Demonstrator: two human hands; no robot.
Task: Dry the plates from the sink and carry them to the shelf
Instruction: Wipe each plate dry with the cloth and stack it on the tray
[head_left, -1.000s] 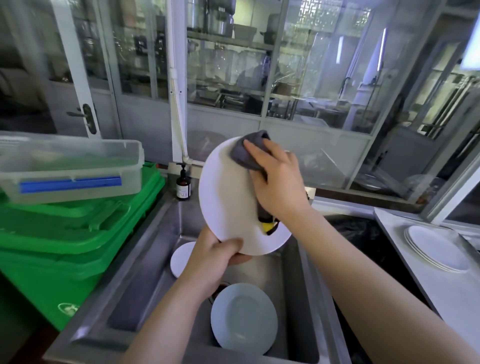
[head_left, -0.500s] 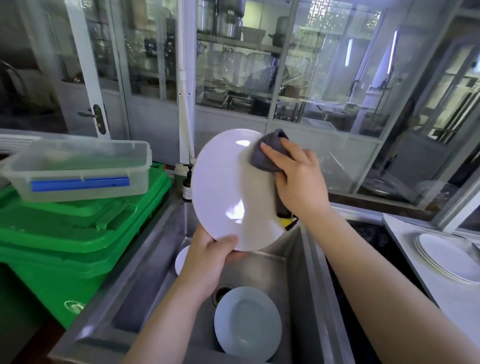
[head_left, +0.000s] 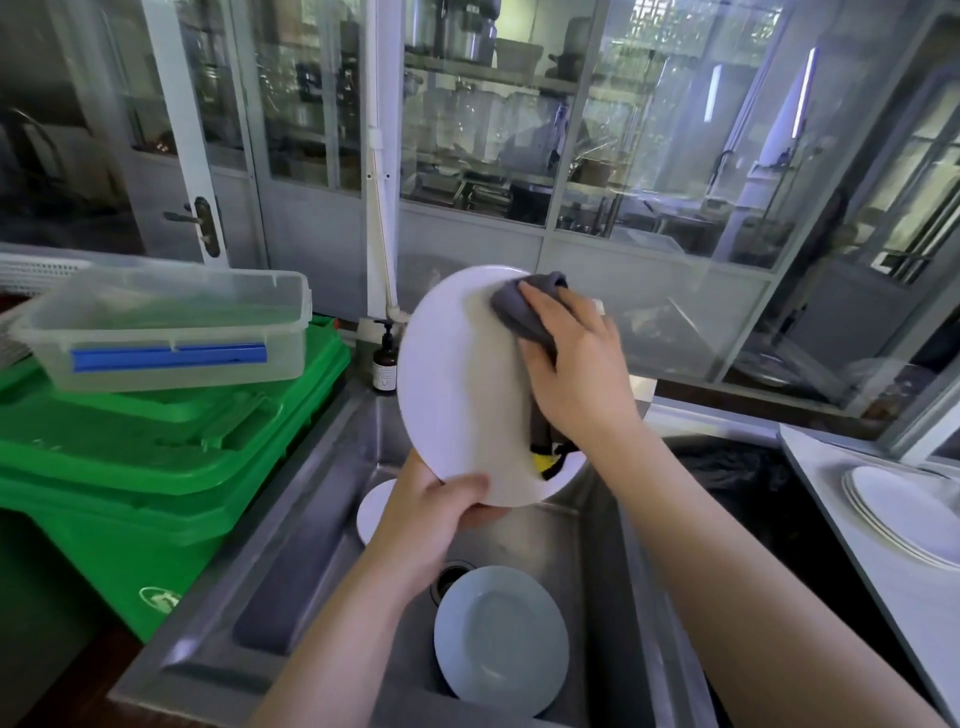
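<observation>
My left hand (head_left: 434, 501) grips the lower rim of a large white plate (head_left: 462, 389), held tilted on edge above the steel sink (head_left: 291, 545). My right hand (head_left: 576, 374) presses a grey cloth (head_left: 524, 306) against the plate's upper right part, with the fingers curled round the cloth. A yellow and black bit of the cloth hangs below the wrist. In the sink lies a pale blue-grey plate (head_left: 501, 639) near the drain. A small white plate (head_left: 371, 512) leans at the sink's left wall, partly hidden by my left hand.
A stack of white plates (head_left: 904, 512) lies on the white counter (head_left: 852, 561) at the right. Green bins (head_left: 130, 467) with a clear plastic box (head_left: 166, 327) on top stand left of the sink. A brown pump bottle (head_left: 384, 361) stands at the sink's back edge. Glass walls lie behind.
The plate has tilted and shifted slightly right and down in my left hand. My right hand with the cloth has stayed on the plate's upper right area, wiping there.
</observation>
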